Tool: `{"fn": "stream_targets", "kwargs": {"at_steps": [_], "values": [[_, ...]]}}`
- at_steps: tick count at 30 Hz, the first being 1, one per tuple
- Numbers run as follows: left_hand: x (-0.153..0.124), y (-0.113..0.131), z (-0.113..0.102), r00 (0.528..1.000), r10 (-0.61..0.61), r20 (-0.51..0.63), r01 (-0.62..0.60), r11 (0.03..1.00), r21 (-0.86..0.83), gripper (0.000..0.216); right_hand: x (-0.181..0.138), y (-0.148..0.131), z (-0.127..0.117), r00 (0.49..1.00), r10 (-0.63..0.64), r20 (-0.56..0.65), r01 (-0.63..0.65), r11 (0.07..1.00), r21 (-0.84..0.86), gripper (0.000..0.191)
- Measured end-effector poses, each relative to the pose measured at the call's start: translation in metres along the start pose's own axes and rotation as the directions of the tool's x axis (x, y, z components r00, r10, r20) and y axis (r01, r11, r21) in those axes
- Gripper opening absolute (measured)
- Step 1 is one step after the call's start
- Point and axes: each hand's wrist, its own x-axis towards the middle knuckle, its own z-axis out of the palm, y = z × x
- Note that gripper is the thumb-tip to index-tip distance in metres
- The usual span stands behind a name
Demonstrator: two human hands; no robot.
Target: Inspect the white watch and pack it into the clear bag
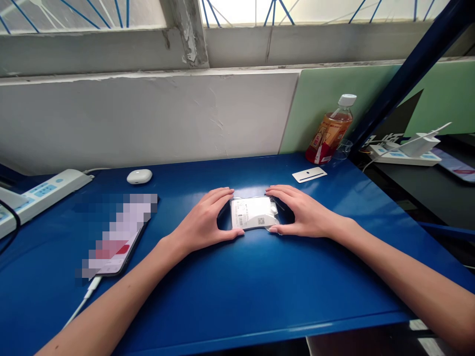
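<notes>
A small white package [249, 213] in a clear plastic wrapper lies on the blue desk [237, 287]. Printed text, a barcode and a QR code show on its upper face. My left hand [208, 217] holds its left end, with the thumb at the near edge and the fingers at the far edge. At the other end, my right hand [302, 212] grips the clear wrapper in the same way. The fingers of both hands are curved round the ends, and the palms stay off the package.
Left of my hands lie a phone [126, 237] on a white charging cable [89, 291], a white earbud case [139, 176] and a power strip [55, 193]. At the back right stand a drink bottle [328, 133] and a white card [309, 174], near a blue slanting post [404, 74].
</notes>
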Motion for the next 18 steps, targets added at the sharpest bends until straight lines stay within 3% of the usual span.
{"fn": "stream_targets", "kwargs": {"at_steps": [5, 13, 18], "values": [[0.001, 0.0, 0.002, 0.998, 0.036, -0.043, -0.036, 0.999, 0.001, 0.076, 0.0, 0.0, 0.001, 1.0, -0.01, -0.027, 0.011, 1.0, 0.014, 0.077], [-0.001, 0.001, 0.0, 0.991, -0.073, 0.112, 0.07, 0.997, 0.03, 0.083, 0.0, 0.002, 0.003, 0.998, 0.03, 0.059, -0.03, 1.0, -0.002, 0.08], [0.002, 0.008, 0.001, 0.99, -0.073, 0.124, 0.075, 0.997, -0.008, 0.081, -0.001, 0.002, 0.003, 0.999, 0.026, 0.039, -0.025, 0.999, -0.02, 0.076]]}}
